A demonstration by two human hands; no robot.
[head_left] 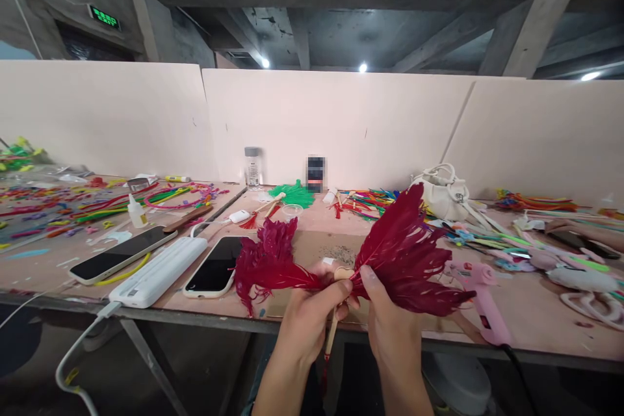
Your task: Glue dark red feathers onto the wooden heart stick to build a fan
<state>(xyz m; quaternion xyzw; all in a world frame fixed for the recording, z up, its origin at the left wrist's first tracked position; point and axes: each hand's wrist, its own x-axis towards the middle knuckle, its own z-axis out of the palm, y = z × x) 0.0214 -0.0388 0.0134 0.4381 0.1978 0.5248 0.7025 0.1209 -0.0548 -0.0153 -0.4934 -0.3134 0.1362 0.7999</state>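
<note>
Dark red feathers [407, 253] fan out on the right from a wooden handle [331, 336], which has a red tassel [324, 370] hanging at its lower end. My left hand [308, 318] is closed round the upper part of the handle, thumb pressed near its top. With thumb and fingers, my right hand [392, 322] pinches the base of the right-hand feathers. More red feathers [273, 260] reach out to the left above the table edge. How the feathers join the handle is hidden by my fingers.
A pink glue gun [482, 302] lies at right, its cord over the edge. Left are a phone [214, 266], white power bank [160, 270] and another phone [119, 253]. Behind are green feathers [295, 194], a bottle [252, 168] and a white bag [441, 195]. Another person's hand [580, 226] shows far right.
</note>
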